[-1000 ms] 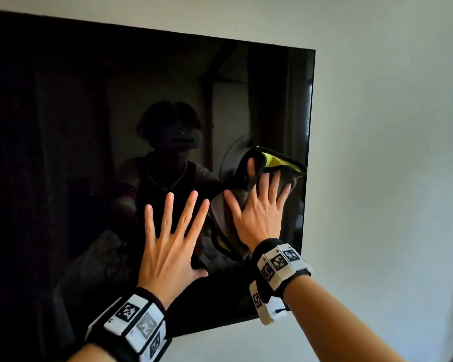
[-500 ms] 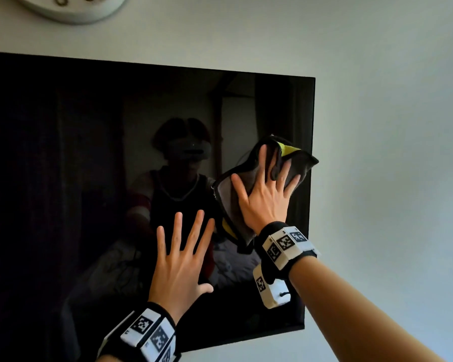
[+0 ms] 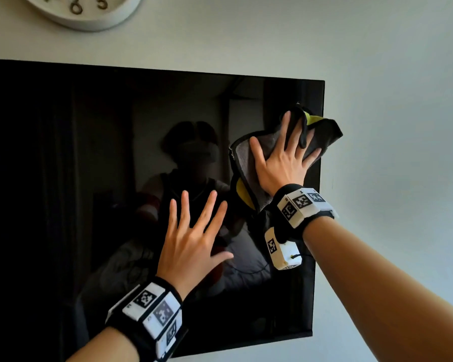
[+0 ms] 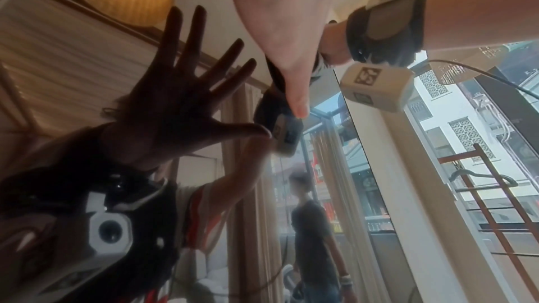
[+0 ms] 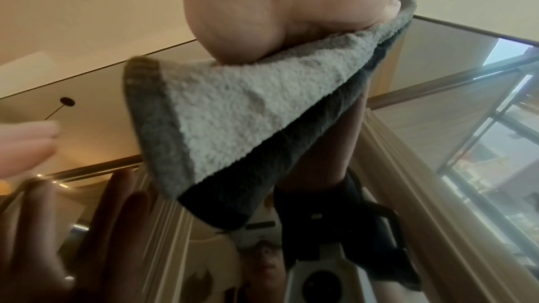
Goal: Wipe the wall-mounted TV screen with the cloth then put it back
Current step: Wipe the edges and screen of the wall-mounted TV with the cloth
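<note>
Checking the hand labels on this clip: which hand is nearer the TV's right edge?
Right. The right hand presses the cloth against the TV screen beside that edge; the left hand lies spread on the glass lower, nearer the middle.

Since 1 second ago, the right hand (image 3: 283, 163) has slid the cloth (image 3: 249, 163) up and outward across the TV screen (image 3: 89, 178); the cloth's far corner now hangs past the screen's right edge onto the wall (image 3: 403, 126). The left hand (image 3: 191, 244) now sits lower than the right hand, well below the cloth. A clock (image 3: 89, 11) has come into view above both hands.
</note>
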Tool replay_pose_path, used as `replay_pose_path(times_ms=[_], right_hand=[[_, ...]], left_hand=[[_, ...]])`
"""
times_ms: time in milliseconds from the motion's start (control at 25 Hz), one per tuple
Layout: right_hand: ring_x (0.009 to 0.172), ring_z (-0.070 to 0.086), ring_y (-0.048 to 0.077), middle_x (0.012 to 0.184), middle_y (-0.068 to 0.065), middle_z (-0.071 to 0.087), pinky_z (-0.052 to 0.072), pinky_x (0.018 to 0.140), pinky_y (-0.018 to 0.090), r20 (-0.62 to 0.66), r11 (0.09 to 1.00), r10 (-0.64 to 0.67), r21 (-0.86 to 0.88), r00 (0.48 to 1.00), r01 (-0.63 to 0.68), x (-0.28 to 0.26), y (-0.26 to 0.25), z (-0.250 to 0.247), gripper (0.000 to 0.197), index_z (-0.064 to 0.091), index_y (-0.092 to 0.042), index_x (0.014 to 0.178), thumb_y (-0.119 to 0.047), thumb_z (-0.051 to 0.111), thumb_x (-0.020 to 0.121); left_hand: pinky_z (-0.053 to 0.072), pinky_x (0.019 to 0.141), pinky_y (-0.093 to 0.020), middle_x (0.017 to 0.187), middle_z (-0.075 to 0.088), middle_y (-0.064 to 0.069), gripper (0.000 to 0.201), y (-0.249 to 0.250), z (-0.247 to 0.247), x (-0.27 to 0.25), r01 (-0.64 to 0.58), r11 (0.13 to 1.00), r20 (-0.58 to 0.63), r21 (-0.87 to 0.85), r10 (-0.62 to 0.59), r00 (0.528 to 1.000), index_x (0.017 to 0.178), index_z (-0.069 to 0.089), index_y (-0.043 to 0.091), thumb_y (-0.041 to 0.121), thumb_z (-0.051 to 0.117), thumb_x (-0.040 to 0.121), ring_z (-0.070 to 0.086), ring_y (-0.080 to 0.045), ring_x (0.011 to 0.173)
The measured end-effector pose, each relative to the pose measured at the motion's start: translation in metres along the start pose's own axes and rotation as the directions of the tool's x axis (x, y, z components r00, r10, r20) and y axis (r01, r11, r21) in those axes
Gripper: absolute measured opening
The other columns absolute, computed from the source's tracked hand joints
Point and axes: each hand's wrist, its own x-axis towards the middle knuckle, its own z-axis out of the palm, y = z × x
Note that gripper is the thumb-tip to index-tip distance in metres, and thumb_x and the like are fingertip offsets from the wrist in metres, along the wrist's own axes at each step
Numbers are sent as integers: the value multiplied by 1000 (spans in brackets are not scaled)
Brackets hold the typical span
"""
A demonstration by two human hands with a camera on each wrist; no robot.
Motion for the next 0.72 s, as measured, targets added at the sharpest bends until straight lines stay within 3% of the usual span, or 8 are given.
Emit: replay_pose_path(times_ms=[80,280,480,640,720], right_hand=[[145,-18,28,161,1,-6,-14,114,57,0,1000,-29,-1,1000,29,8,1,-4,83,-18,-33,148,-74,22,88],[147,-6,30,161,3,-8,-11,114,59,-52,999,-48,-9,997,47,31,-6,-9,84,-14,-31,150,-75,20,87],[147,-10,27,161,7,0,-10,115,58,-58,999,-54,-10,997,54,37,-17,-11,83,-14,-33,150,-74,22,88],[147,-12,26,161,4,-3,-13,113,56,-50,979,-185,-93,981,180,40,-32,-9,84,0,-28,152,-76,23,86],[147,-13,25,161,4,-1,-11,114,59,-67,993,-99,-63,993,95,43,-36,-10,84,6,-25,153,-75,22,87]], left_hand=[[33,106,-69,153,41,-4,100,-9,2,13,-21,1000,10,1,21,1000,143,47,19,72,71,62,31,-53,137],[29,109,-69,158,31,1,105,-17,14,12,-49,998,53,47,46,998,151,34,25,76,64,64,24,-50,142],[31,108,-68,159,28,0,107,-17,18,11,-61,996,55,68,57,997,151,33,22,78,61,64,25,-49,142],[30,110,-66,160,26,0,108,-15,14,11,-52,997,73,63,48,996,152,31,23,79,62,64,24,-48,143],[31,111,-63,161,26,0,107,-18,10,11,-57,997,79,49,53,995,152,31,21,77,63,66,23,-45,144]])
